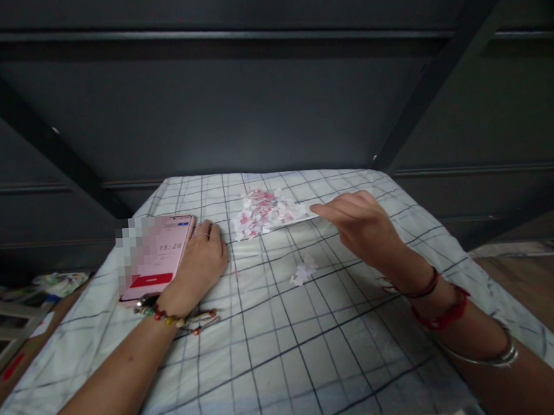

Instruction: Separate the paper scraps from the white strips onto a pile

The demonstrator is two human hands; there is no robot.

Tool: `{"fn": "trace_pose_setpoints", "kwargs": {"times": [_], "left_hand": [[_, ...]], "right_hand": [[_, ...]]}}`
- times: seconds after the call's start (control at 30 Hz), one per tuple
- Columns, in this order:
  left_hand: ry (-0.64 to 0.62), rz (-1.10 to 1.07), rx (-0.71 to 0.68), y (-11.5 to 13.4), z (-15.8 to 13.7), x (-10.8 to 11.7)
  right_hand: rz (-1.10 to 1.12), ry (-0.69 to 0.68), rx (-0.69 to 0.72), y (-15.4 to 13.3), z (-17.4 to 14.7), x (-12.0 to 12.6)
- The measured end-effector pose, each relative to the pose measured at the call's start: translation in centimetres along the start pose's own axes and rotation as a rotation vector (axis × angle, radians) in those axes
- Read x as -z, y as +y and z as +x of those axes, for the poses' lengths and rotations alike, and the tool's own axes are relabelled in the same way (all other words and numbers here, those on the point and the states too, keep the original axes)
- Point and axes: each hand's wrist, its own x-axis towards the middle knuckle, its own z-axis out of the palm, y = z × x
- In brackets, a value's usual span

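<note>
My left hand (199, 257) lies palm down on the checked cloth, against the right edge of a pink phone (159, 257). Its fingers rest loosely and I see nothing in them. My right hand (366, 223) is pinched at the right side of a heap of small white and pink paper pieces (258, 215). A thin white strip (301, 219) runs from its fingertips along the heap's front edge; its far end and exact kind I cannot make out. Nearer to me lies a small cluster of white pieces (303, 271), apart from both hands.
A white cloth with dark grid lines (286, 339) covers the table. Dark panels (232, 109) rise directly behind it. At the lower left stands a pale slatted frame (5, 327), with crumpled printed material (61, 284) beyond it. Wooden floor (533, 284) shows at the right.
</note>
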Motion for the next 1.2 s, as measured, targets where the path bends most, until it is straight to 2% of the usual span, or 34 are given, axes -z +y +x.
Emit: {"fn": "trace_pose_setpoints", "kwargs": {"times": [0.2, 0.4, 0.6, 0.8, 1.0, 1.2], "left_hand": [[0.025, 0.018, -0.023, -0.1, -0.1, -0.3], [0.040, -0.007, 0.005, 0.0, -0.2, -0.4], [0.008, 0.011, 0.042, 0.3, -0.2, -0.2], [-0.009, 0.011, 0.043, 0.4, -0.2, 0.0], [-0.041, 0.012, 0.046, 0.4, -0.1, 0.2], [-0.029, -0.018, 0.058, 0.4, -0.1, 0.1]], "right_hand": [[-0.033, -0.066, 0.010, 0.7, -0.1, 0.2], [0.026, 0.034, -0.060, 1.1, -0.6, -0.3], [0.077, -0.050, 0.004, 1.5, -0.7, -0.3], [0.057, 0.085, -0.046, 2.1, -0.9, -0.3], [0.020, -0.054, -0.040, 1.8, -1.0, -0.4], [-0.050, -0.016, -0.096, 1.6, -0.7, 0.3]]}}
